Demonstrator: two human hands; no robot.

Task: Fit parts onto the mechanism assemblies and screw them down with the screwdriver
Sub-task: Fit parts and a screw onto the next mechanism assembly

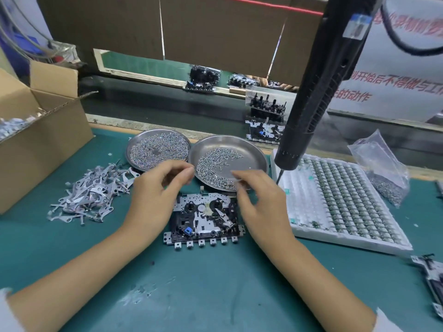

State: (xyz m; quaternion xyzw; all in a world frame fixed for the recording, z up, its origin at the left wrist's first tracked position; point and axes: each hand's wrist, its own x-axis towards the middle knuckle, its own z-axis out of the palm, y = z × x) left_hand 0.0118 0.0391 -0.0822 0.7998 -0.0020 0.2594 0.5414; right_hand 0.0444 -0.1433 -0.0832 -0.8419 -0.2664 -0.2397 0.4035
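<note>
Mechanism assembly (205,220) lies flat on green desk (191,295) between both hands. Left hand (153,200) fingers curled, tips pinched together; held item too small to tell. Right hand (260,202) fingers loosely curled above assembly's right edge. Behind: stamped metal levers (91,192), two round steel dishes (254,149) of screws, hanging black screwdriver (311,92). Red Chinese writing on wall, partly readable.

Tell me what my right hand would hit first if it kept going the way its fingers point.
Most likely the near rim of the right-hand steel dish and the screws in it, since the right hand points up-left toward them; its height above the dish is unclear.
</note>
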